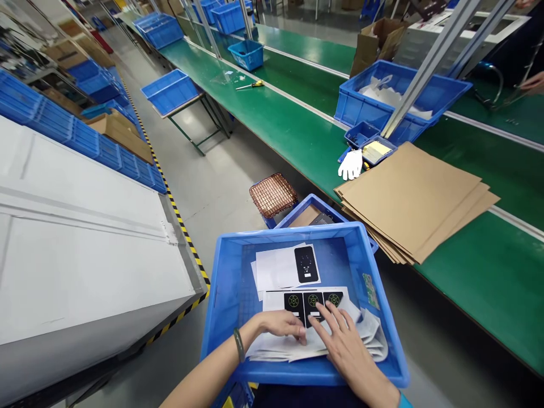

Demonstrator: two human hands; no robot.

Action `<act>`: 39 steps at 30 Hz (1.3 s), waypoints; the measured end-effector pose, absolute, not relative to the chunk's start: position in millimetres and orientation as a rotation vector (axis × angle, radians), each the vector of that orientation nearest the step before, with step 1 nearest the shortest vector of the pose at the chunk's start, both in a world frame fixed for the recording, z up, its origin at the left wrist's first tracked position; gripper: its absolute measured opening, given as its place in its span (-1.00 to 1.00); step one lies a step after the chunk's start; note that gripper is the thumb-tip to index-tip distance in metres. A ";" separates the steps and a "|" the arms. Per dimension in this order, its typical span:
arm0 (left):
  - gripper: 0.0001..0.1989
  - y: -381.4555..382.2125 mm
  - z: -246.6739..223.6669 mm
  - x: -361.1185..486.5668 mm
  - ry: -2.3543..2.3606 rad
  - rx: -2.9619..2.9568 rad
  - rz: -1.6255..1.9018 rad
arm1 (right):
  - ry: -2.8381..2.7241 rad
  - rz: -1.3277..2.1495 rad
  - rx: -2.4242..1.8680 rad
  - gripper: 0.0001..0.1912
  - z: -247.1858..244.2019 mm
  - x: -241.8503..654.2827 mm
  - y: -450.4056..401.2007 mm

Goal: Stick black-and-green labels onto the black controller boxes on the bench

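Inside a large blue bin [216,294] lie sheets of white paper with black printed panels [313,300] that carry green round marks. My left hand [283,324], with a dark green bangle on the wrist, rests over these sheets, its fingers curled downward; what is under the fingertips is hidden. My right hand [340,337] is spread over the right part of the same sheets, fingers apart and touching the panels. Farther back in the bin is another white sheet [274,269] with one black panel [306,264]. Crumpled white sheets [374,337] lie right of my right hand.
A green workbench [297,122] runs diagonally across the right, bearing cardboard sheets [416,198], a white glove [351,165], a blue crate [357,102] and a screwdriver [250,85]. Beyond the bin stands a stool with a woven seat [273,195]. White panels [85,243] fill the left.
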State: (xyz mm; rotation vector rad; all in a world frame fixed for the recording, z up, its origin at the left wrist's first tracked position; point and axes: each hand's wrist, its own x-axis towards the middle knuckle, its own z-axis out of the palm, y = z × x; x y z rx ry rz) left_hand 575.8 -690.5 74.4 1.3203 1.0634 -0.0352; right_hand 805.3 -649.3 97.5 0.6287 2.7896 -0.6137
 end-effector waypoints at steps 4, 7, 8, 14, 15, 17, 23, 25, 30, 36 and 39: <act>-0.65 -684.7 59.2 584.8 1.524 1.428 -0.064 | 2.571 -0.715 0.524 -0.67 97.8 803.6 -645.5; -0.53 -683.2 46.9 593.2 1.785 1.509 -0.122 | 2.558 -0.728 0.528 -0.68 99.7 804.3 -645.3; -0.54 -683.1 43.5 595.3 1.824 1.531 -0.148 | 2.556 -0.731 0.529 -0.68 100.4 804.6 -645.2; -0.61 -683.6 45.8 595.0 1.842 1.622 -0.229 | 2.534 -0.755 0.538 -0.73 101.8 806.1 -644.2; -0.63 -684.2 50.5 593.6 1.821 1.630 -0.226 | 2.530 -0.757 0.541 -0.73 101.6 806.2 -644.2; -0.71 -686.5 62.0 591.3 1.741 1.644 -0.208 | 2.522 -0.764 0.541 -0.73 101.3 806.3 -643.9; -0.89 -701.0 84.4 596.8 1.457 1.646 -0.105 | 2.505 -0.777 0.532 -0.73 101.2 803.9 -641.6; -0.88 -702.1 85.1 598.6 1.469 1.618 -0.061 | 2.500 -0.781 0.530 -0.73 102.4 803.5 -641.3; -0.81 -681.6 98.5 568.1 1.731 1.510 0.182 | 2.494 -0.793 0.529 -0.69 106.5 801.4 -638.6; -0.67 -671.6 175.6 480.0 1.968 1.442 0.540 | 2.510 -0.784 0.594 -0.71 91.4 772.1 -605.9; -0.62 -688.0 220.1 453.3 1.978 1.413 0.614 | 2.549 -0.803 0.678 -0.82 79.4 751.0 -576.9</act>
